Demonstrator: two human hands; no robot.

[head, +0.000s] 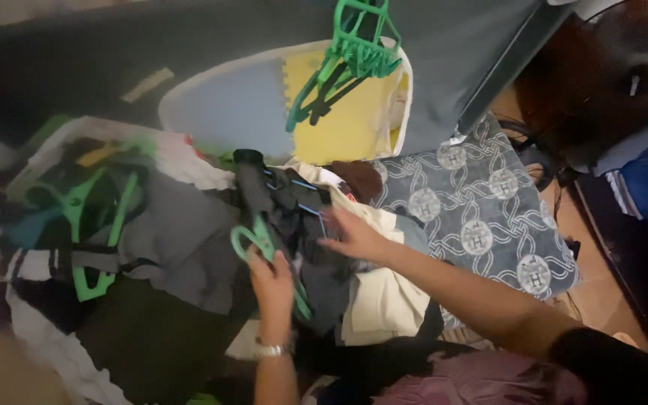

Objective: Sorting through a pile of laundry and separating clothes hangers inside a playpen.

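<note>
My left hand [273, 289], with a watch on its wrist, grips a green plastic hanger [258, 241] that carries a dark grey garment [275, 199]. My right hand [354, 236] reaches in from the right and touches the same dark garment with fingers spread. Both hands are over a heap of clothes in the middle of the view. A cream cloth [384, 300] lies just under my right forearm.
More green hangers [95, 217] lie on dark and white clothes at the left. A white basket [211, 97] with blue and yellow foam mats holds hanging green hangers [346, 56]. A grey patterned cloth [481, 217] lies at the right, a pink cloth [481, 379] below.
</note>
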